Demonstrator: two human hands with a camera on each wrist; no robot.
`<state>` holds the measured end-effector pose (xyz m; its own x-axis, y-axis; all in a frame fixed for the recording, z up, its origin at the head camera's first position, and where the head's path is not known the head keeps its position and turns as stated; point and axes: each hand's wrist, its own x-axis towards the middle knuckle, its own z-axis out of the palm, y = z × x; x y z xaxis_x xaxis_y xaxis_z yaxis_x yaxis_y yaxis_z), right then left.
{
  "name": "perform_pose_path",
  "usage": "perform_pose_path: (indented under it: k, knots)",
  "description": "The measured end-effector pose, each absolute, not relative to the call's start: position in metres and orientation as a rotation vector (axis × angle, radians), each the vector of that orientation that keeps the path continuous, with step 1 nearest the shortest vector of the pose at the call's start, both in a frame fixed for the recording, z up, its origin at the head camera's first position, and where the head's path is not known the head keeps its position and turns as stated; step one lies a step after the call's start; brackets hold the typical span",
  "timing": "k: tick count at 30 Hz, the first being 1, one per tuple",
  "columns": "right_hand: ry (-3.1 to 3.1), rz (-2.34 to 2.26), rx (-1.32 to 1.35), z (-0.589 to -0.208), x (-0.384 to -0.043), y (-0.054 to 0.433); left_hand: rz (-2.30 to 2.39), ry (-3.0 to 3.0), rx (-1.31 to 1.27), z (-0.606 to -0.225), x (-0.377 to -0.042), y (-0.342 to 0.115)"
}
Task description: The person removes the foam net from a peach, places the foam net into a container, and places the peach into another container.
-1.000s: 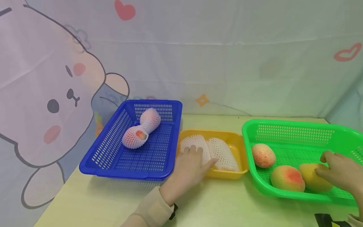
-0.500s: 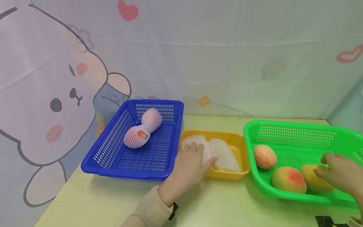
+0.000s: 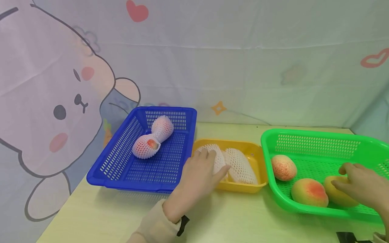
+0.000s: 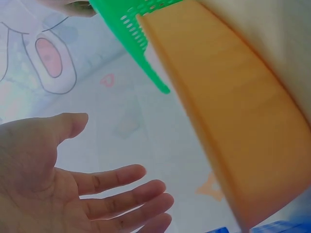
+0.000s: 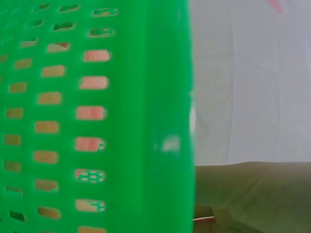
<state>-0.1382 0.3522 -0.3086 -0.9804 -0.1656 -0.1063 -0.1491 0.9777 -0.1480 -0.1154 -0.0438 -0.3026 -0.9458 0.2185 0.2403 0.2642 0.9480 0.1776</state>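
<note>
With grip released, the left hand [image 3: 198,172] seems set to take netting [image 3: 221,161], needing a pinch. The right hand [image 3: 363,184] has an unclear grip.

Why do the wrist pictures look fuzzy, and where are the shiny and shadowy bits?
Left wrist view: the yellow tray is blurry, probably from being so close, while the left hand looks clearer; right wrist view: the green basket looks soft too, with white shine near its rim; head view: mostly clear, with a soft shadow below the blue basket.
</note>
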Motion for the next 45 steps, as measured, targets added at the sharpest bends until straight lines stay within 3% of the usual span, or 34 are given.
perform_pose_path:
  k: [22,45]
  knots:
    - [3.029,-0.299,-0.351,-0.304,-0.13,0.323,-0.465,-2.869,-0.281,-0.283,-0.114,-0.067]
    - [3.025,-0.346,-0.398,-0.303,-0.124,0.287,-0.452,-2.781,-0.276,-0.3,-0.108,-0.097]
